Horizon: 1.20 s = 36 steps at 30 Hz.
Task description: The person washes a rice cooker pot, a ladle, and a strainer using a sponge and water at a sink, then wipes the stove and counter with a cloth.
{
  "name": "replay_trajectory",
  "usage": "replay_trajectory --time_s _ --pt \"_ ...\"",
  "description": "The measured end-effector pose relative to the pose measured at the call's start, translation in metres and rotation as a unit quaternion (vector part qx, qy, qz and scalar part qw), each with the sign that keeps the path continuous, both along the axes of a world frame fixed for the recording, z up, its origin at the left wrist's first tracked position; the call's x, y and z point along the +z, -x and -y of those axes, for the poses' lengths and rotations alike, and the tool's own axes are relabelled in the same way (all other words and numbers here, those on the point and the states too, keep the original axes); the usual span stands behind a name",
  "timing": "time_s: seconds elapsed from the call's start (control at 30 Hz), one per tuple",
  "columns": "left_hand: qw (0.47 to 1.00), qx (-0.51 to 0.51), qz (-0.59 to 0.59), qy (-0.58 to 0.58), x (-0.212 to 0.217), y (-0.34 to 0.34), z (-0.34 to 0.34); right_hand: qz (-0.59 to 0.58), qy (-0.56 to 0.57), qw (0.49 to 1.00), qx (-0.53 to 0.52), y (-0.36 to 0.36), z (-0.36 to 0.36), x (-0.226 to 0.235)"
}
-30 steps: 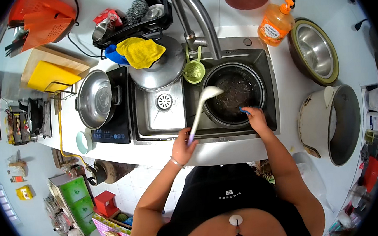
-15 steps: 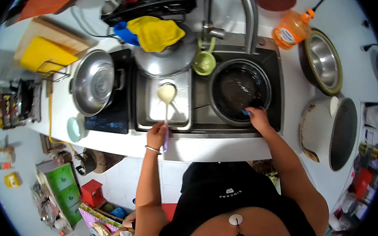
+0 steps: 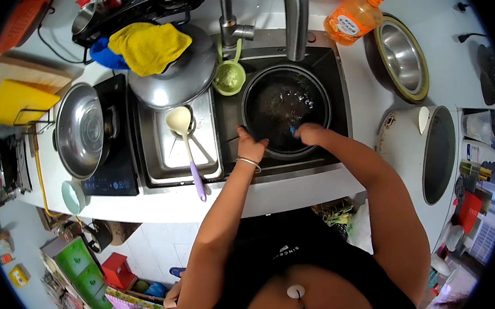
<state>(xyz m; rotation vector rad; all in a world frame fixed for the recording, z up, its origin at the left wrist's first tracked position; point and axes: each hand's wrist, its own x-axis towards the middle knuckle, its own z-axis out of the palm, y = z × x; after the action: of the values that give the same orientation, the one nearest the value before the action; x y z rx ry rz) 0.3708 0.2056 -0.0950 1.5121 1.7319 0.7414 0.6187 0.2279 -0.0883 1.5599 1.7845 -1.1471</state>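
Note:
A round black pan (image 3: pixel 281 100) with some water in it sits in the right sink basin. My left hand (image 3: pixel 251 147) is at its near-left rim, thumb on the inner side and fingers outside, closed on the edge. My right hand (image 3: pixel 310 133) reaches into the pan's near side, its fingers closed round a small blue thing (image 3: pixel 294 130), perhaps a scrubber, mostly hidden. In the left steel basin (image 3: pixel 156 161) lies a cream ladle (image 3: pixel 178 120), its purple handle resting over the front edge. A green strainer (image 3: pixel 229 78) hangs beside the pan.
Behind the sink stands the faucet (image 3: pixel 296 25). A lidded pot with a yellow cloth (image 3: pixel 151 46) is at the back left, near a steel wok (image 3: pixel 80 131) on a cooktop. To the right are an orange soap bottle (image 3: pixel 353 18), nested bowls (image 3: pixel 404 57) and a large pot (image 3: pixel 404 138).
My left hand has let go of the ladle and moved right to the pan's rim. My right hand has moved further into the pan with the blue thing. The view has shifted right.

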Motion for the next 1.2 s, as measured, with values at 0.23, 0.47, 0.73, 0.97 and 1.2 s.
replay_trajectory --time_s 0.23,0.47,0.73,0.97,1.2 --pt "0.939 0.002 0.198 0.280 0.033 -0.018 -0.021 -0.321 -0.117 0.904 -0.258 0.106 -0.046 -0.001" --pt "0.979 -0.058 0.121 0.153 0.012 -0.009 -0.012 -0.450 -0.187 0.374 -0.789 0.026 -0.142 -0.009" --pt "0.977 -0.033 0.121 0.172 0.000 -0.001 -0.010 -0.300 -0.058 0.568 -0.764 0.143 -0.125 -0.018" --pt "0.983 -0.041 0.121 0.128 0.001 -0.003 -0.011 -0.339 -0.085 0.389 -0.852 0.000 -0.166 -0.085" --pt "0.975 -0.023 0.076 0.208 0.016 -0.003 -0.015 -0.143 -0.192 0.931 -0.274 0.125 -0.102 -0.068"
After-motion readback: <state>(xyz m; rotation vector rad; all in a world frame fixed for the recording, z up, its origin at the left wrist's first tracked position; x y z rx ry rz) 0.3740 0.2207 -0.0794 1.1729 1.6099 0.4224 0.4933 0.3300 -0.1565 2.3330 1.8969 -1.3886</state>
